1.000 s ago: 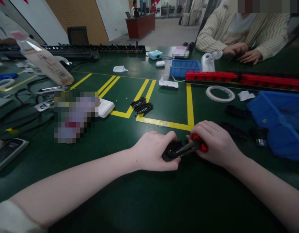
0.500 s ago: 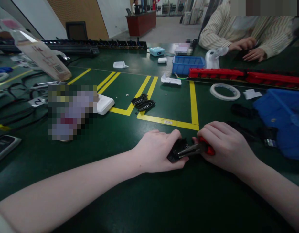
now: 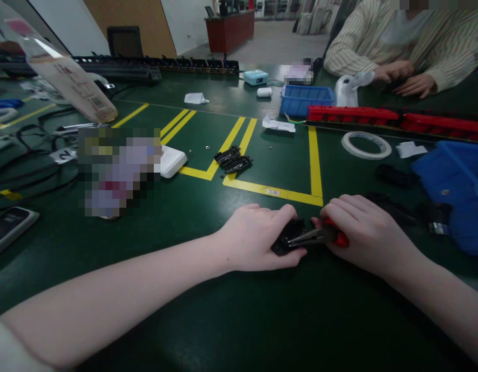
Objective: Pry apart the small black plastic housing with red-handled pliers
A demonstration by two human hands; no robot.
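Low over the green table, my left hand (image 3: 258, 237) is closed around a small black plastic part (image 3: 283, 242), which its fingers partly cover. My right hand (image 3: 363, 232) grips the red handles of needle-nose pliers (image 3: 314, 236). The metal jaws point left and their tips touch the black part or lie just over it; I cannot tell whether they pinch anything. Beyond my hands, a small heap of black parts (image 3: 234, 159) lies across the yellow tape lines.
A blue bin (image 3: 451, 191) with black pieces beside it stands at the right, near a tape roll (image 3: 366, 145). Farther back are a blue basket (image 3: 306, 101) and red strips (image 3: 353, 113). A bottle (image 3: 68, 77) and cables (image 3: 37, 134) occupy the left. Another person sits across the table.
The whole view has shifted slightly, so things appear a little farther right and higher. Both hands keep their hold on the black part and the pliers.
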